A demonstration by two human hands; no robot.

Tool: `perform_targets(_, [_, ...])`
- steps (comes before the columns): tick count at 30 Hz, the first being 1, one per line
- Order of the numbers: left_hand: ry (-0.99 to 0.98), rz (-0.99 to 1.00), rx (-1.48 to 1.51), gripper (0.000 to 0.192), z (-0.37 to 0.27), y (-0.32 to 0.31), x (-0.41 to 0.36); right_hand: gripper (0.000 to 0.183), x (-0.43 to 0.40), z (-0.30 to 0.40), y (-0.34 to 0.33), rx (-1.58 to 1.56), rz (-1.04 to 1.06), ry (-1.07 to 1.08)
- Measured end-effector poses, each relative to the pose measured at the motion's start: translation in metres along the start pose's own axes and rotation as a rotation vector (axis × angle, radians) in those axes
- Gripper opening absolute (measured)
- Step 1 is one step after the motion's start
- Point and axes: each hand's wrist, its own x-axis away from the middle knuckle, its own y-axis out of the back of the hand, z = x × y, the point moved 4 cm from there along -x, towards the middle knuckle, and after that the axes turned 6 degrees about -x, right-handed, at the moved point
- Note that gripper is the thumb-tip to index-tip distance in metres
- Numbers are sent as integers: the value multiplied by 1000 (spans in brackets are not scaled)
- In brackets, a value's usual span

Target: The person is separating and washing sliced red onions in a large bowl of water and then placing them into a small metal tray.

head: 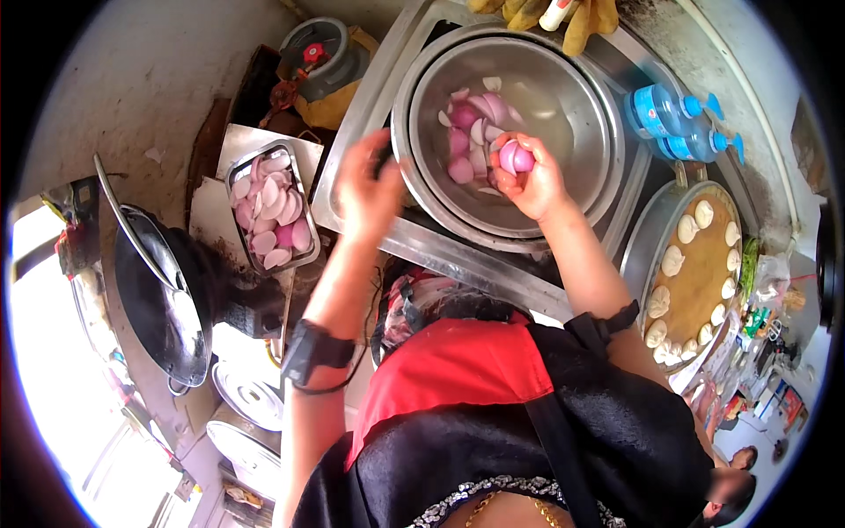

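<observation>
My right hand [528,175] is over the right part of a large steel bowl [574,138], its fingers closed around cut red onion pieces [516,157]. In the bowl, more peeled red onion pieces [465,125] lie in water, mostly toward the left side. My left hand [371,185], blurred, is just outside the bowl's left rim; whether anything is between its fingers is not clear. To the left of that hand, a rectangular steel tray [315,241] holds a pile of cut onion pieces [270,204].
A round pan of dough pieces [673,261] stands at right, below two blue-labelled pump bottles [686,125]. Yellow gloves [587,23] lie beyond the bowl. At left are a black wok [158,297] and a gas cylinder [323,46]. People are at far lower right.
</observation>
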Motion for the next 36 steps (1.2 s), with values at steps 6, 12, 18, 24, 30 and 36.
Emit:
perform_targets(6, [-458,320,-211,47,-59,-84,24,59,20,-23,-43,299,-327,53])
perform_targets(12, [-205,392,-32,30,-32,-93,12,58,36,-13,-28,464,-89,47])
perform_targets(18, [248,492,546,37,-15,-102,21,38,37,-14,-24,880,-46,404])
perform_targets(24, [175,547,634,39,-26,-102,25,42,49,-8,-34,705,-42,384])
perform_targets(30, [295,513,823,36,-39,-98,37,41,53,-7,-33,627,-25,444])
perform_targets(36, [238,524,748,36,-36,-97,41,32,55,-1,-38,728,-35,458])
